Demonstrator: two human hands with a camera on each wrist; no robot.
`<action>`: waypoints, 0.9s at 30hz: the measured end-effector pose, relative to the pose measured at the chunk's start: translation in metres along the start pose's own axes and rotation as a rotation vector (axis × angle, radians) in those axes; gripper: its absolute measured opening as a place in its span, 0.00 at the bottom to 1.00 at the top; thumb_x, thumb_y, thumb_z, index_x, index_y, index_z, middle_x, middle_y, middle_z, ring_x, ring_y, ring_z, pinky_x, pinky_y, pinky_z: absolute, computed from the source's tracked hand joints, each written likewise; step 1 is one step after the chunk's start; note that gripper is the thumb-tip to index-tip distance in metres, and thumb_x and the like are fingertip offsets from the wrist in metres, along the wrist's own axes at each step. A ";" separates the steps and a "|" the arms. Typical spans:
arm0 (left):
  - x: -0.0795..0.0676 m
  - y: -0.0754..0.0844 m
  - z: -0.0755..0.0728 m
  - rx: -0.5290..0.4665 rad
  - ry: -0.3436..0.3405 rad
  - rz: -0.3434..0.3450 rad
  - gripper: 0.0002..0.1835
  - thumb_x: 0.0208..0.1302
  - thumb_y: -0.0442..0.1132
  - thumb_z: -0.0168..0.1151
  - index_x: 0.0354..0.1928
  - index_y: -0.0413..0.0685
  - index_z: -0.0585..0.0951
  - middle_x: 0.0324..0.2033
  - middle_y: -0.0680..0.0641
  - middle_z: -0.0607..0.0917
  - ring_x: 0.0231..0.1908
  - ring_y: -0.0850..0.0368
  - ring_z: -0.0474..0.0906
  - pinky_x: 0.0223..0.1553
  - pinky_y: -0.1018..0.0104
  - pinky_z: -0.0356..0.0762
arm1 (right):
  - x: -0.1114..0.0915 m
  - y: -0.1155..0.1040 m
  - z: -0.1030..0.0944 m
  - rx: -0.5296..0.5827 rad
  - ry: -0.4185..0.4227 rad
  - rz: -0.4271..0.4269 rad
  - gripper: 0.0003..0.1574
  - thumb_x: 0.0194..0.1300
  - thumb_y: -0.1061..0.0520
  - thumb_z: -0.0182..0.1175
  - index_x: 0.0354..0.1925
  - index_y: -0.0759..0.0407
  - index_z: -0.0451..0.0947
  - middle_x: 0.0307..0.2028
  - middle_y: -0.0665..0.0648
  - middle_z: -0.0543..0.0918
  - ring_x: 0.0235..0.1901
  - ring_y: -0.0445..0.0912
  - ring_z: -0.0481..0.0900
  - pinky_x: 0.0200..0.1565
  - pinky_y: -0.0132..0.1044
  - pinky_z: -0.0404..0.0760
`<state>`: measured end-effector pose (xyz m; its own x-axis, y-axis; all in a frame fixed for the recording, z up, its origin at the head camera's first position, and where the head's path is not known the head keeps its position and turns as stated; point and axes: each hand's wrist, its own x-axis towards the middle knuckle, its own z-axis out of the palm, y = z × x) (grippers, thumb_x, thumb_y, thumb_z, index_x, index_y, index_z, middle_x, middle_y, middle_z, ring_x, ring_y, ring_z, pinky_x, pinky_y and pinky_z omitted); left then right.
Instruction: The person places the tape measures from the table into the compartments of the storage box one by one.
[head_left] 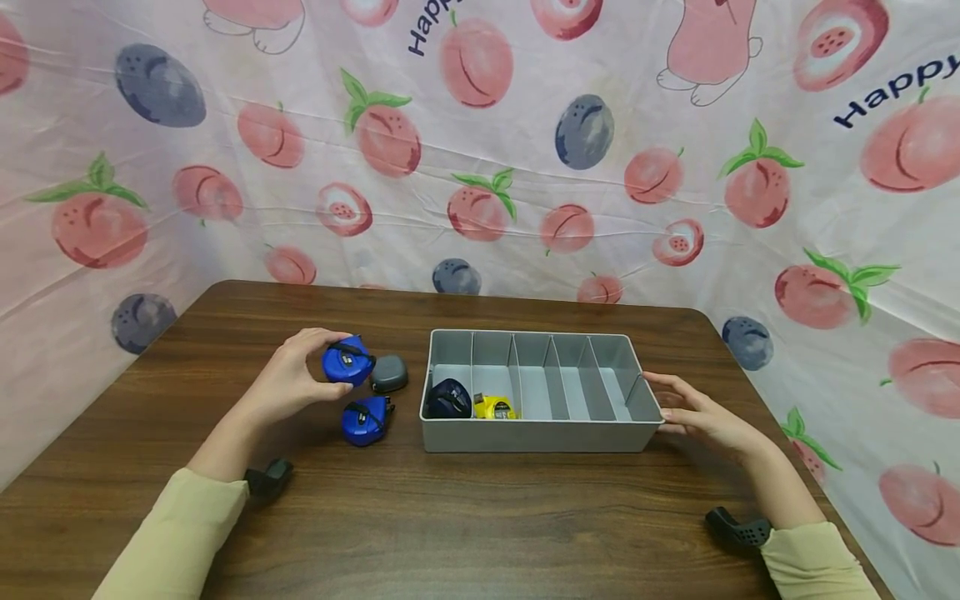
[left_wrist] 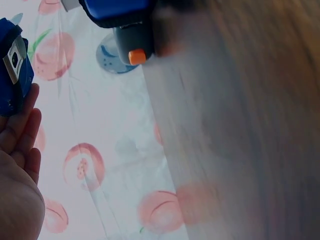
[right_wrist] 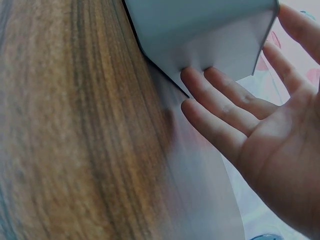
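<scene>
My left hand (head_left: pixel 296 372) pinches a blue tape measure (head_left: pixel 348 361) with a black strap between thumb and fingers, beside a small dark grey rounded case (head_left: pixel 389 373). Another blue tape measure (head_left: pixel 364 421) lies on the table just in front of these. At the centre is a long grey divided box (head_left: pixel 536 436). Its leftmost compartment holds a dark navy rounded thing (head_left: pixel 448 399), and a yellow tape measure (head_left: pixel 495 407) sits in the second. With fingers fairly straight, my right hand (head_left: pixel 697 417) touches the box's right end; in the right wrist view, fingertips (right_wrist: pixel 190 75) rest against the end wall (right_wrist: pixel 220 45).
A brown wooden table (head_left: pixel 480 517) carries everything. Behind it and along its sides hangs a fruit-patterned cloth (head_left: pixel 525 183). Thin upright dividers (head_left: pixel 557 375) split the box into several compartments. Black bands (head_left: pixel 268 479) sit at both wrists.
</scene>
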<state>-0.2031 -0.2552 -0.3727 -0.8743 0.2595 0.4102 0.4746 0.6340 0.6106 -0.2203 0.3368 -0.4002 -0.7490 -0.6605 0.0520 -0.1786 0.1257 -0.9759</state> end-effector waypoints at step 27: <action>0.018 0.014 0.016 -0.035 0.004 0.077 0.34 0.40 0.34 0.78 0.55 0.44 0.78 0.49 0.46 0.78 0.52 0.48 0.69 0.53 0.40 0.57 | -0.001 -0.002 -0.001 0.019 0.002 0.022 0.34 0.72 0.67 0.44 0.72 0.58 0.50 0.61 0.81 0.55 0.56 0.46 0.74 0.52 0.39 0.76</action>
<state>-0.2141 -0.2298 -0.3677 -0.8345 0.3035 0.4598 0.5440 0.5864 0.6002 -0.2200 0.3373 -0.3983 -0.7535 -0.6567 0.0310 -0.1499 0.1257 -0.9807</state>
